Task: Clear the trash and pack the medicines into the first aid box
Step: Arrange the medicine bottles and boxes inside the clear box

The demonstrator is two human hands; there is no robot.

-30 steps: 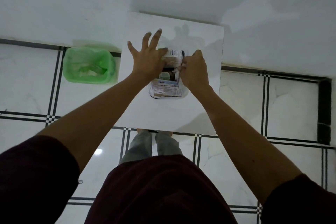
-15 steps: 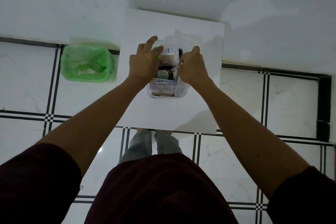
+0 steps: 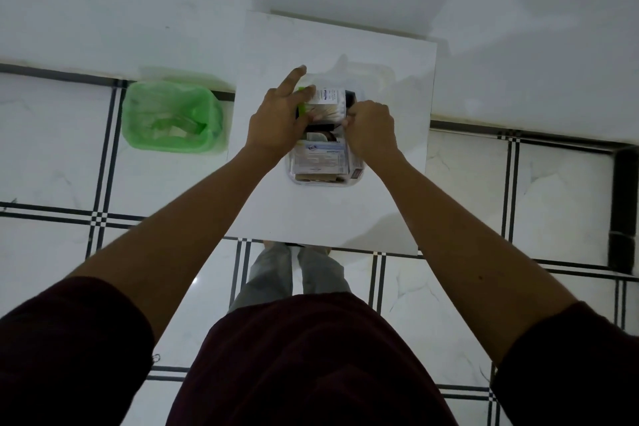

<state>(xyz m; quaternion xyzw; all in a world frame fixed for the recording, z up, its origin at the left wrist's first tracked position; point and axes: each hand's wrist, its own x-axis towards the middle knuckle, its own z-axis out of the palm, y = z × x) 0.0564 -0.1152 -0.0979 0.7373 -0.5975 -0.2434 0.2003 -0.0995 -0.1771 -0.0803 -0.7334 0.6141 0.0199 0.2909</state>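
Note:
A clear plastic first aid box stands on the small white table, packed with medicine packets and a dark bottle. At its far end lies a cotton bud pack with a white label. My left hand rests on the box's left side, index finger stretched forward, fingers against a green piece by the pack. My right hand is curled at the box's right side, fingertips pinching near the pack's right end. The box's lid is hard to make out.
A bin lined with a green bag stands on the floor left of the table, with some trash inside. White tiled floor with black lines surrounds the table. White walls rise behind it. My legs and feet stand at the table's near edge.
My left hand has drawn its spread fingers in and settled onto the box's left side. The right hand has stayed at the right edge. The view has shifted slightly.

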